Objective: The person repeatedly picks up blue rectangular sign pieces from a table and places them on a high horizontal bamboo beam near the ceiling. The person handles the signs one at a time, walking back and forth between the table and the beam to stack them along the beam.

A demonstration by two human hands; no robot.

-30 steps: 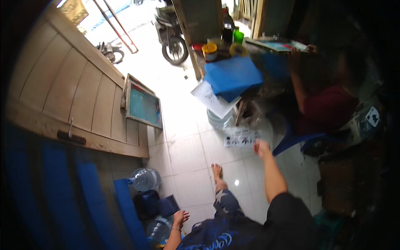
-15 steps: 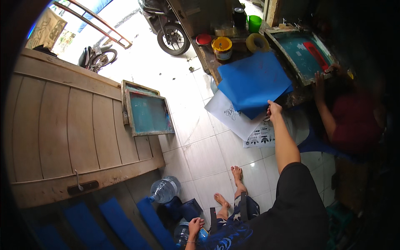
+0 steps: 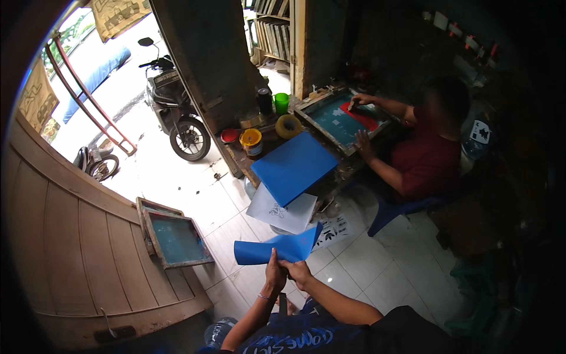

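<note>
Hands [image 3: 275, 275] at edge of blue sheet [image 3: 290, 248]

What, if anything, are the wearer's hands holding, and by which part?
A curled blue sheet, held at its near edge by the left hand, thumb on top. The right hand meets it there; whether it grips too cannot be told.

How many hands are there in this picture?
4. The wearer's left hand and right hand meet at the curled blue sheet; the co-worker's upper hand is over the teal screen, the lower hand at its edge. None seem hidden.
</note>
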